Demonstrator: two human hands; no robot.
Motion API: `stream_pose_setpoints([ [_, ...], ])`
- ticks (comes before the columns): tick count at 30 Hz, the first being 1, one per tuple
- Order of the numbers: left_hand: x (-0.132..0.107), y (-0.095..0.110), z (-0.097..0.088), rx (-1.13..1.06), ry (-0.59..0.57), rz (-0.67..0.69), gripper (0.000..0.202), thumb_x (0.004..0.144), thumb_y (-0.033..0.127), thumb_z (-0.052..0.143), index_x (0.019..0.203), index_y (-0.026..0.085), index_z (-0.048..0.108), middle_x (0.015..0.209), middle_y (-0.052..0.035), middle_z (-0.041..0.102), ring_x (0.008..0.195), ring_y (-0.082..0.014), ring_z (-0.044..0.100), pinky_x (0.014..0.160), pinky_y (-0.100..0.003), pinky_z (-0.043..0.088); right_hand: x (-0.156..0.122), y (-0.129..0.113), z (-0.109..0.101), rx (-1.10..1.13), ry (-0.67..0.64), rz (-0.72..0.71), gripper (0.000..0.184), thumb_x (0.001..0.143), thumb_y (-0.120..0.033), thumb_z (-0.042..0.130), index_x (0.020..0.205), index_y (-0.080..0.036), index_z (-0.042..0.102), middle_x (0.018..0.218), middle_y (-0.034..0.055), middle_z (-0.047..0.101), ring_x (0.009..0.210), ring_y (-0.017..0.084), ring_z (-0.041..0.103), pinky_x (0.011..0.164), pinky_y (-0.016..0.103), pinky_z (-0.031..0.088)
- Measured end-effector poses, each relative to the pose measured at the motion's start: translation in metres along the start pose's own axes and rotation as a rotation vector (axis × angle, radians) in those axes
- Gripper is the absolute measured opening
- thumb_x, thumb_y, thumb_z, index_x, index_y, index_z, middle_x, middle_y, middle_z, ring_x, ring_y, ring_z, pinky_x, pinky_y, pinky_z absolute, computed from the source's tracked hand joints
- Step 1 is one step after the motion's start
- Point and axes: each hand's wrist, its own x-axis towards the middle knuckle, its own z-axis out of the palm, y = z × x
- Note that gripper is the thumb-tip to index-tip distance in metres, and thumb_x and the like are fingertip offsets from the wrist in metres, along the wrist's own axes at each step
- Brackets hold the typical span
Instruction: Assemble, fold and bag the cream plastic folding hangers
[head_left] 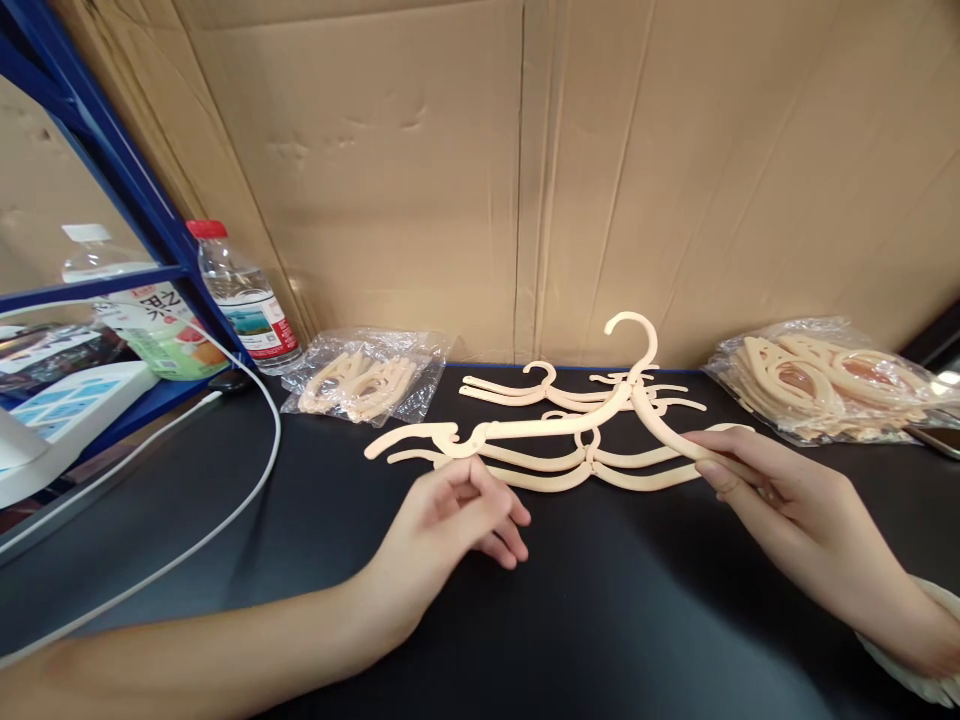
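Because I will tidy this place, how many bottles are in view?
2. The red-capped bottle stands near the cardboard; the white-capped bottle is left of it, partly behind a blue bar.

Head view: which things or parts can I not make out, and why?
In the head view:
Held hanger: its right end, covered by the right hand.
Left hand: whether it touches this hanger; its own fingers hide the spot.
Right plastic bag: number of pieces; they overlap under shiny film.
White object at left: cut off by the picture's edge.
Red-capped bottle: small label print, too small.
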Motion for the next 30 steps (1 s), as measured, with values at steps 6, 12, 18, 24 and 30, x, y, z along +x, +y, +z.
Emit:
stream_pose_setpoints([
  [6,-0.019,0.001,0.005,0.946,-0.405,0.708,0.011,0.085,0.012,0.054,0.092,0.015,0.062,0.105,-0.0124,0.071,0.100,-0.0244,0.066,0.093,-0.039,0.052,-0.002,0.003,0.003,-0.029,-0.108,-0.097,0.019,0.100,-0.032,0.048,0.116,-0.031,0.057,0.105,-0.0003,0.064,0.095,0.018,0.061,0.081,0.028,0.048],
  [12,-0.020,0.000,-0.001,1.357,-0.449,0.727,0.035,0.089,0.031,0.055,0.120,0.014,0.059,0.146,-0.0187,0.047,0.138,-0.0376,0.036,0.113,-0.059,0.025,-0.004,0.004,0.005,-0.053,-0.200,-0.136,0.020,0.101,-0.030,0.046,0.119,-0.030,0.054,0.113,0.0005,0.063,0.100,0.019,0.060,0.087,0.032,0.048],
  [18,-0.020,-0.003,-0.002,1.357,-0.430,0.584,0.037,0.091,0.036,0.052,0.124,0.019,0.056,0.148,-0.0157,0.044,0.140,-0.0359,0.033,0.111,-0.060,0.026,-0.001,0.002,0.003,-0.094,-0.289,-0.164,0.013,0.100,-0.028,0.044,0.101,-0.025,0.057,0.096,0.0036,0.061,0.089,0.021,0.056,0.074,0.035,0.048],
  [24,-0.018,0.000,-0.002,1.329,-0.459,0.585,0.037,0.090,0.032,0.054,0.125,0.018,0.056,0.144,-0.0163,0.049,0.137,-0.0356,0.037,0.110,-0.056,0.030,0.004,-0.002,0.001,-0.147,-0.289,-0.233,0.012,0.097,-0.025,0.046,0.093,-0.022,0.056,0.095,0.0068,0.059,0.093,0.025,0.052,0.078,0.041,0.046],
  [30,-0.016,-0.004,-0.002,1.281,-0.477,0.569,0.040,0.087,0.029,0.056,0.126,0.017,0.054,0.142,-0.0176,0.050,0.137,-0.0350,0.039,0.114,-0.057,0.024,0.004,0.000,0.000,-0.211,-0.323,-0.193,0.012,0.093,-0.026,0.047,0.089,-0.021,0.057,0.099,0.0096,0.059,0.093,0.027,0.053,0.079,0.043,0.047],
])
